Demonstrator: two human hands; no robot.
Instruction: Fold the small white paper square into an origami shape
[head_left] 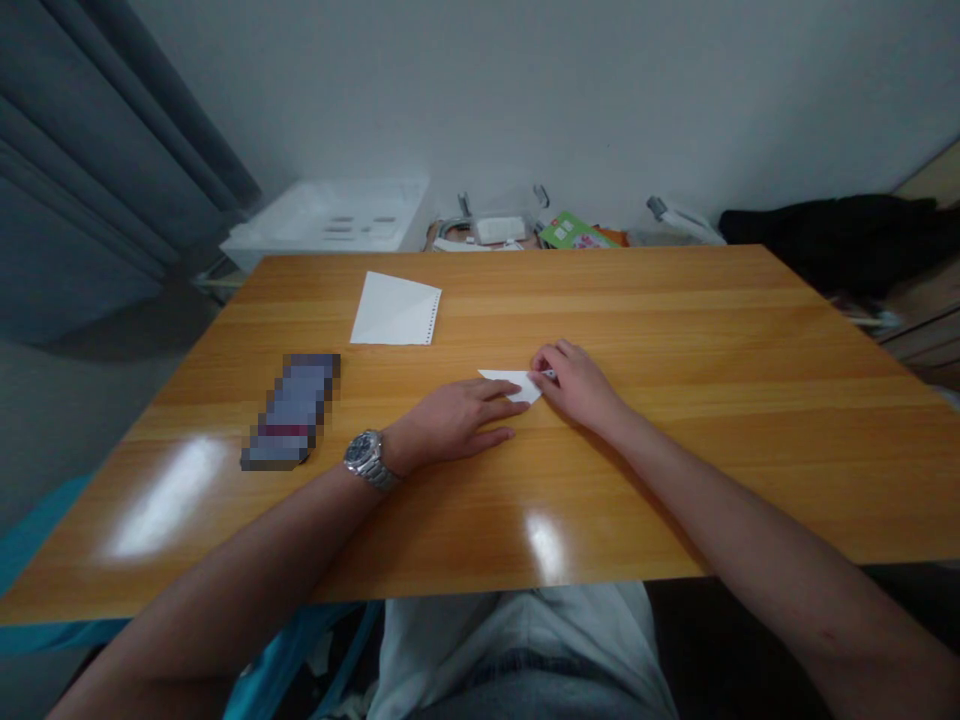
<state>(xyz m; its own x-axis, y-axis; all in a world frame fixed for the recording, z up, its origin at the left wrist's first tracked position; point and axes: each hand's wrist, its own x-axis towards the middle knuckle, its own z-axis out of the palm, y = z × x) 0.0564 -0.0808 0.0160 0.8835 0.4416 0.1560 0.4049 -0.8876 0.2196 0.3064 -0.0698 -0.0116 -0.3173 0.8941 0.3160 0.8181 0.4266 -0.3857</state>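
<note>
On the glossy yellow-brown wooden table (750,340), a small folded white paper piece (531,390) is lying near the middle. From eight o'clock, the left hand (455,418) is resting open, fingers laid flat across it, seemingly steadying it; at three o'clock, the right hand (576,385) is pinching its corner, probably for control. A flat white perforated-edge sheet (396,312) is lying apart toward ten o'clock. Table edges are running well beyond, leaving room toward two o'clock.
</note>
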